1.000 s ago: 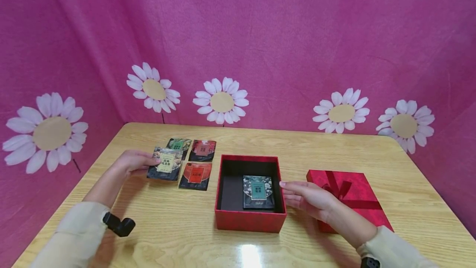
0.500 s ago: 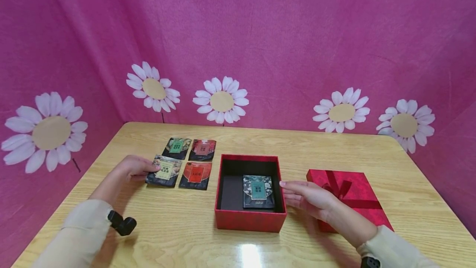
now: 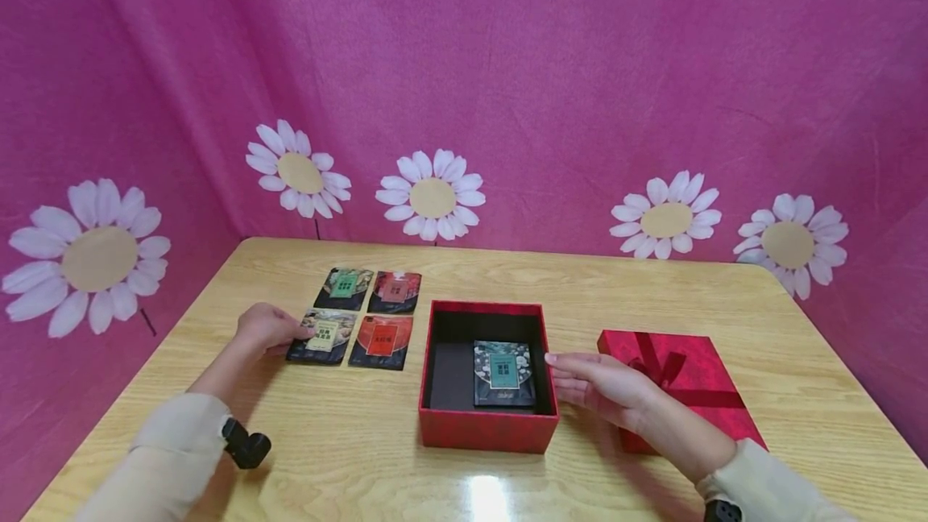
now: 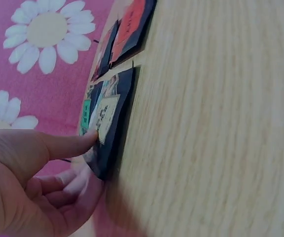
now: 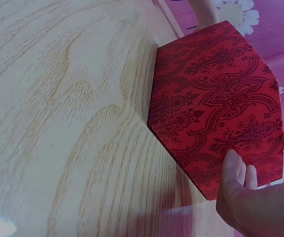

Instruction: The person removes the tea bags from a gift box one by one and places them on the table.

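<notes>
My left hand (image 3: 267,329) pinches the left edge of a flat sachet with a cream label (image 3: 324,336). In the left wrist view the thumb lies on top of this sachet (image 4: 113,116) and the other fingers are at its edge, partly hidden. Behind it lies a green-labelled sachet (image 3: 345,287); to the right are a dark red one (image 3: 395,291) and an orange-red one (image 3: 382,341). With extended fingers, my right hand (image 3: 605,387) touches the outer right wall of the red patterned box (image 5: 216,98). Inside this lidless box (image 3: 487,430) lies a teal-labelled sachet (image 3: 503,373).
A red lid (image 3: 696,357) with a ribbon bow lies right of the box, partly behind my right forearm. All this stands on a wooden table (image 3: 348,441). A pink curtain (image 3: 536,87) with white flowers hangs behind and at the sides.
My left hand has lowered the cream-labelled sachet onto the table, in front of the green-labelled one, which it no longer overlaps. My right hand and the box have stayed in place.
</notes>
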Available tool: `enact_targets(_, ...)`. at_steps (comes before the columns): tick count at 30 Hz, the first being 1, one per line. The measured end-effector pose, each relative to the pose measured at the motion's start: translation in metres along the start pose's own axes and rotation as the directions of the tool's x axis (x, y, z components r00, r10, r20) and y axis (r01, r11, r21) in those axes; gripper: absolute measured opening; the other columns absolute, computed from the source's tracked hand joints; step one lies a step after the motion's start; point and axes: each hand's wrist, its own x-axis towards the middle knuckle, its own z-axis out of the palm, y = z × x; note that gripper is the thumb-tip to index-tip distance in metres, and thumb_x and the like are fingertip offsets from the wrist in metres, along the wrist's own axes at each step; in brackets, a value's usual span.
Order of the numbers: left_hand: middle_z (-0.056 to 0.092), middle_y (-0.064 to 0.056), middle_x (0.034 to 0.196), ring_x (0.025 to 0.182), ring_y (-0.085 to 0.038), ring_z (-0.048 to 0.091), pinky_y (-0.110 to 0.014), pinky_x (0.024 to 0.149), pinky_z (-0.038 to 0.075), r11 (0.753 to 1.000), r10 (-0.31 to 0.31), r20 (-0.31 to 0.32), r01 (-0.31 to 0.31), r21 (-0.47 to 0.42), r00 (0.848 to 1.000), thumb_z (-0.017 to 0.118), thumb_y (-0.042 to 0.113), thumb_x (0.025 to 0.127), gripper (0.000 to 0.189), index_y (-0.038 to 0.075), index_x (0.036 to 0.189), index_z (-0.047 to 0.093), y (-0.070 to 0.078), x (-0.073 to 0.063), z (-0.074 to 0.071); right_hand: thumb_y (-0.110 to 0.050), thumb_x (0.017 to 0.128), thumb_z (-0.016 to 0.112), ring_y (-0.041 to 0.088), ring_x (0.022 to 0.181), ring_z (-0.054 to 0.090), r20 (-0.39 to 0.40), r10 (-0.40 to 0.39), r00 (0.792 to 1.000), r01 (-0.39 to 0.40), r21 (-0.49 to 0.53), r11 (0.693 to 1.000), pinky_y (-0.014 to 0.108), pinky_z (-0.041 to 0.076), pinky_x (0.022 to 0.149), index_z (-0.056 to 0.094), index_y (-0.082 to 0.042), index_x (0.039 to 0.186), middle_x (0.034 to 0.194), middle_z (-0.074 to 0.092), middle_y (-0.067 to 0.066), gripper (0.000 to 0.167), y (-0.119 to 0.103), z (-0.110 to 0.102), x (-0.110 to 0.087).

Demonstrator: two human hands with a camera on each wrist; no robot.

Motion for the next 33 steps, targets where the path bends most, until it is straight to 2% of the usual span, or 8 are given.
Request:
enact_targets(4, 0.053, 0.002, 0.057, 0.05, -0.009, 0.05, -0.023, 0.047, 0.04, 0.992, 0.036, -0.068, -0.028, 0.126, 0.997, 0.081, 0.024, 0.073, 0.032, -0.004, 0.081, 0.069, 0.007, -0.003, -0.002, -0.037, 0.09, 0.064, 0.013, 0.1, 0.069, -0.026, 0.006, 1.0, -0.007, -0.007, 1.0, 0.032, 0.053, 0.097, 0.037, 0.002, 0.144, 0.117, 0.069, 0.005, 0.071, -0.003, 0.001, 0.0)
enact_targets(11, 0.055, 0.0, 0.058, 0.058, -0.014, 0.051, -0.024, 0.049, 0.041, 0.981, 0.064, -0.064, -0.05, 0.19, 0.996, 0.077, 0.025, 0.078, 0.03, -0.004, 0.083, 0.069, 0.013, -0.008, -0.005, -0.036, 0.091, 0.063, 0.014, 0.101, 0.068, -0.007, -0.002, 1.0, 0.002, -0.015, 1.0, 0.033, 0.053, 0.097, 0.035, 0.003, 0.144, 0.12, 0.068, 0.007, 0.071, -0.001, 0.0, 0.001)
enact_targets(14, 0.062, -0.007, 0.068, 0.064, -0.017, 0.054, -0.025, 0.051, 0.043, 0.973, 0.108, -0.069, -0.092, 0.211, 0.992, 0.073, 0.026, 0.082, 0.032, -0.005, 0.087, 0.07, 0.016, -0.013, -0.004, -0.036, 0.092, 0.062, 0.014, 0.101, 0.068, 0.0, -0.005, 1.0, 0.005, -0.013, 1.0, 0.032, 0.054, 0.096, 0.036, 0.003, 0.144, 0.118, 0.069, 0.006, 0.07, 0.0, 0.001, 0.001)
enact_targets(16, 0.066, -0.015, 0.082, 0.072, -0.021, 0.058, -0.027, 0.055, 0.046, 0.968, 0.143, -0.074, -0.124, 0.22, 0.987, 0.07, 0.027, 0.085, 0.034, -0.006, 0.094, 0.069, 0.02, -0.016, -0.002, -0.035, 0.092, 0.062, 0.014, 0.101, 0.068, 0.003, -0.01, 1.0, 0.01, -0.014, 1.0, 0.033, 0.054, 0.096, 0.036, 0.004, 0.144, 0.118, 0.069, 0.006, 0.07, 0.001, 0.001, 0.001)
enact_targets(19, 0.067, -0.023, 0.101, 0.086, -0.029, 0.061, -0.032, 0.067, 0.051, 0.963, 0.192, -0.07, -0.174, 0.204, 0.979, 0.066, 0.027, 0.088, 0.039, -0.009, 0.105, 0.066, 0.026, -0.018, 0.002, -0.035, 0.092, 0.062, 0.014, 0.1, 0.068, 0.006, -0.013, 1.0, 0.013, -0.008, 1.0, 0.033, 0.054, 0.097, 0.036, 0.005, 0.144, 0.117, 0.069, 0.006, 0.071, 0.002, 0.0, 0.001)
enact_targets(23, 0.064, -0.027, 0.108, 0.096, -0.034, 0.062, -0.037, 0.077, 0.052, 0.969, 0.218, -0.047, -0.21, 0.132, 0.975, 0.061, 0.025, 0.091, 0.042, -0.01, 0.115, 0.06, 0.038, -0.021, 0.008, -0.035, 0.092, 0.062, 0.013, 0.099, 0.068, -0.002, -0.007, 1.0, 0.007, 0.003, 1.0, 0.033, 0.054, 0.096, 0.035, 0.004, 0.144, 0.115, 0.069, 0.005, 0.071, 0.003, 0.0, 0.001)
enact_targets(26, 0.062, -0.028, 0.116, 0.101, -0.036, 0.063, -0.037, 0.08, 0.053, 0.973, 0.219, -0.017, -0.218, 0.07, 0.975, 0.058, 0.024, 0.093, 0.045, -0.01, 0.122, 0.056, 0.049, -0.023, 0.013, -0.034, 0.092, 0.062, 0.013, 0.098, 0.068, 0.002, -0.009, 1.0, 0.009, 0.006, 1.0, 0.032, 0.054, 0.095, 0.034, 0.005, 0.144, 0.114, 0.069, 0.004, 0.07, 0.002, 0.0, 0.001)
enact_targets(33, 0.055, -0.027, 0.131, 0.118, -0.038, 0.055, -0.044, 0.095, 0.051, 0.972, 0.234, 0.061, -0.234, 0.0, 0.97, 0.054, 0.026, 0.096, 0.049, -0.006, 0.133, 0.05, 0.076, -0.034, 0.024, -0.035, 0.092, 0.062, 0.012, 0.098, 0.069, 0.009, -0.016, 1.0, 0.016, 0.005, 1.0, 0.031, 0.055, 0.094, 0.034, 0.005, 0.144, 0.114, 0.07, 0.004, 0.071, 0.002, 0.0, 0.0)
